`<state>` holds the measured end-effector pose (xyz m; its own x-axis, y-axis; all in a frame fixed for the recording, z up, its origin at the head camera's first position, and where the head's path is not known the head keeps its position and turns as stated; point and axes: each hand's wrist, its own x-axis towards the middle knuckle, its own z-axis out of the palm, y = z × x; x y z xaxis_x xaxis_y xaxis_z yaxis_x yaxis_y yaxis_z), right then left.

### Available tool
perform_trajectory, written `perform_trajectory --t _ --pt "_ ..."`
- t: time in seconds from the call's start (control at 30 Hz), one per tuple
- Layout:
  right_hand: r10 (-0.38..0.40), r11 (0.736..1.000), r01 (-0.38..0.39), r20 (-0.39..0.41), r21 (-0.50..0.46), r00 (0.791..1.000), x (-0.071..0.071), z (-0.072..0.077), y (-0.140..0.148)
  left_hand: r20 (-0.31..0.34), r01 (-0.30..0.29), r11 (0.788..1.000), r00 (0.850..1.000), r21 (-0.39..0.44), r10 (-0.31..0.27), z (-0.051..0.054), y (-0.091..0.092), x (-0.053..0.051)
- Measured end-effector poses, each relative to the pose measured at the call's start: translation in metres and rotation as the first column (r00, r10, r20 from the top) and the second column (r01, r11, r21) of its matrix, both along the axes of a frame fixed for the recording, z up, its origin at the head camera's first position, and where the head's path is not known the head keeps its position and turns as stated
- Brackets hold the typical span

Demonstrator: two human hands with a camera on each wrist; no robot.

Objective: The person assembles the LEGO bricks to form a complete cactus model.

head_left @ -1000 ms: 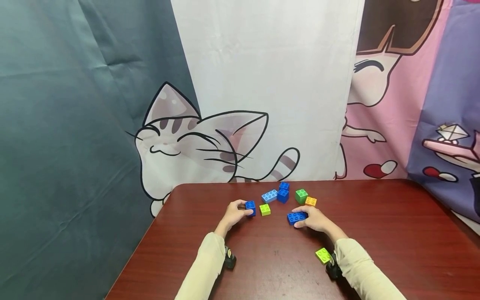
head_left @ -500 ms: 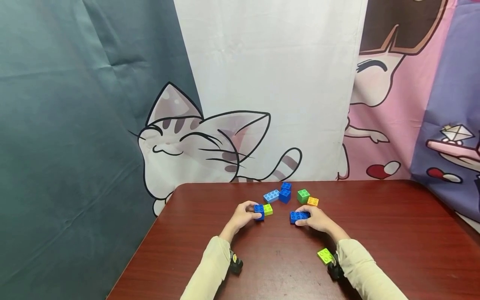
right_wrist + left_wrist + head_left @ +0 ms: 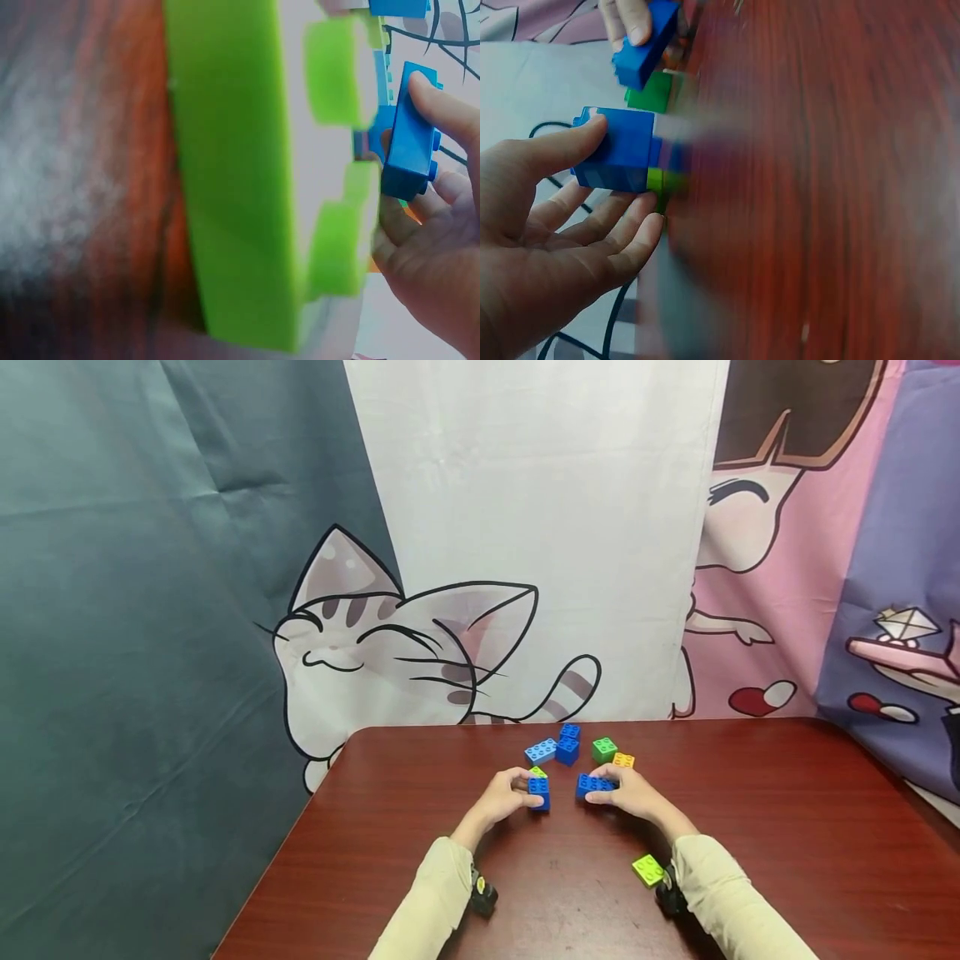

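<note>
Between thumb and fingers my left hand [image 3: 508,797] pinches a blue toy brick [image 3: 538,793], squarish with studs on top. A lime brick [image 3: 537,772] lies just behind it, partly hidden. To the right, my right hand [image 3: 633,792] grips a longer blue brick [image 3: 595,786] by its sides. A small gap separates the two held bricks. In the left wrist view, the thumb presses one face of the squarish brick [image 3: 615,150]. The right wrist view has the long brick [image 3: 410,135] under the thumb.
Behind the hands stand a light blue brick [image 3: 541,752], dark blue bricks [image 3: 567,750], a green brick [image 3: 603,749] and an orange brick [image 3: 623,761]. Another lime brick [image 3: 647,870] lies beside the right wrist, large in the right wrist view. A printed curtain hangs behind the table [image 3: 420,752].
My left hand has carried its blue brick rightward, past the front of the lime brick, closer to the right hand. The right hand has stayed almost in place with the long blue brick.
</note>
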<state>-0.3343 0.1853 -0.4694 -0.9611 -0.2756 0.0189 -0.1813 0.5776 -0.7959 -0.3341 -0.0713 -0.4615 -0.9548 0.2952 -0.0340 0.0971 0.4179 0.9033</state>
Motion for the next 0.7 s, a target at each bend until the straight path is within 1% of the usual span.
perform_trajectory --t 0.1,0.27,0.43,0.47,0.57,0.7 --pt "0.028 1.0 -0.028 -0.004 -0.011 1.0 0.001 0.002 -0.001 -0.006 0.02 1.0 1.0 -0.004 -0.02 -0.002 0.008 0.002" --pt "0.035 0.999 -0.035 -0.012 -0.019 0.999 0.002 0.005 -0.003 -0.006 0.039 0.999 0.999 0.009 -0.039 -0.006 0.017 0.002" --pt "0.024 1.0 -0.025 -0.03 -0.016 0.999 0.002 0.008 -0.006 -0.004 0.032 0.999 0.999 0.036 -0.032 -0.01 0.023 0.002" --pt "0.032 0.999 -0.033 -0.033 -0.019 0.999 0.002 0.009 -0.007 -0.005 0.03 0.999 1.0 0.036 -0.029 -0.01 0.023 0.003" --pt "0.024 0.999 -0.025 -0.022 -0.043 0.999 0.002 0.013 -0.009 -0.011 0.027 0.999 1.0 0.036 -0.027 -0.01 0.025 0.003" --pt "0.031 0.998 -0.033 -0.028 -0.062 0.999 0.001 0.018 -0.013 -0.026 0.027 0.999 0.999 0.04 -0.026 -0.011 0.027 0.003"
